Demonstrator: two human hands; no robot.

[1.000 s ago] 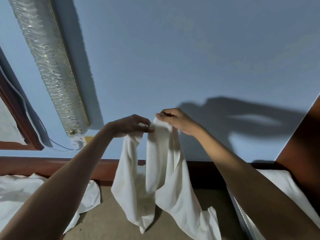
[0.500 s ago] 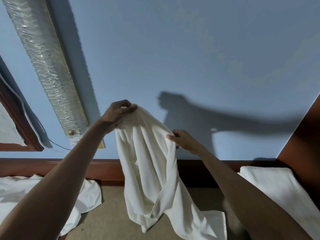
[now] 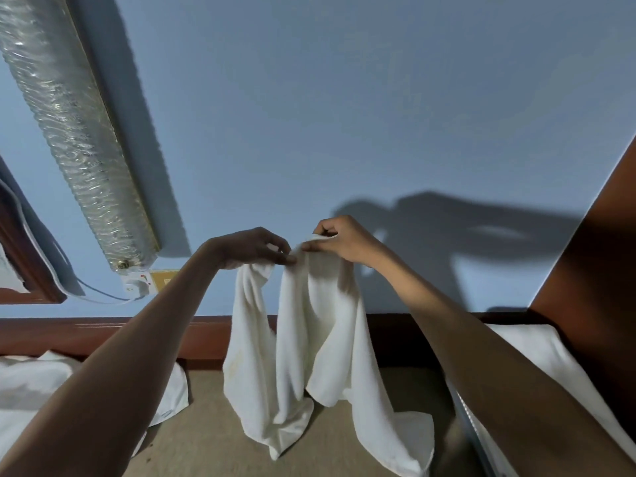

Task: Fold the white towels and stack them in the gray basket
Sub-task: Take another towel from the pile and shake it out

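Fingers (image 3: 280, 259) of left hand (image 3: 254, 247) and right hand (image 3: 346, 237): pinching towel (image 3: 309, 339) top edge, unfolded; heap (image 3: 24, 383) waits at left edge (folding seemingly barely begun).

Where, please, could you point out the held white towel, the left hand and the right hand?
held white towel (image 3: 320, 339): head view, middle of the hanging cloth.
left hand (image 3: 249, 247): head view, middle of the hand.
right hand (image 3: 347, 239): head view, middle of the hand.
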